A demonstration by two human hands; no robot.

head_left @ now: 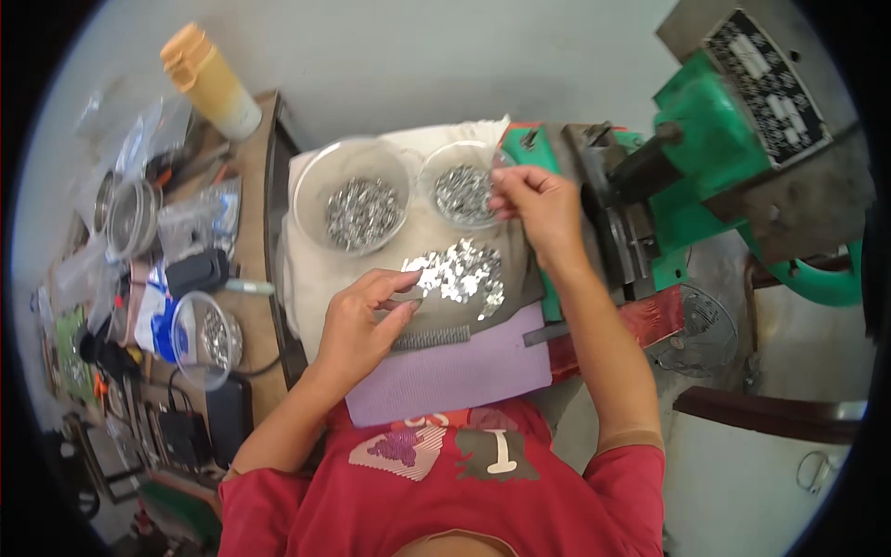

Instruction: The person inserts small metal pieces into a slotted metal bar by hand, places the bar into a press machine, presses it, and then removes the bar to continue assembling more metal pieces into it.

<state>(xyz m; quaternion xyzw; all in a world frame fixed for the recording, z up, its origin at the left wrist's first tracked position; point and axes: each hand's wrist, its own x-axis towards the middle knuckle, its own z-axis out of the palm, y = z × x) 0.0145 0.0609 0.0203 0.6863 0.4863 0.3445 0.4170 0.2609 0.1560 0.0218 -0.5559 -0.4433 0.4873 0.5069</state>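
Note:
My left hand (360, 320) is bent inward beside a loose pile of small shiny metal pieces (461, 271) on the cloth. Its thumb and fingers are drawn together; what lies between the tips is too small to name. Below those fingers, a ridged grey metal strip (433, 337) rests along the edge of a purple foam pad (455, 376). At the right rim of the smaller clear tub (453, 148), my right hand (538, 206) is pinched, its fingertips hiding whatever they hold. Small metal parts fill the bottom of this tub and of the larger clear tub (302, 200) to its left.
A green machine press (691, 139) stands close by my right forearm. On the left, a cluttered wooden bench (255, 223) carries a yellow bottle (212, 84), another tub of parts (200, 371), bags and a marker (249, 287). A fan (696, 330) sits low on the right.

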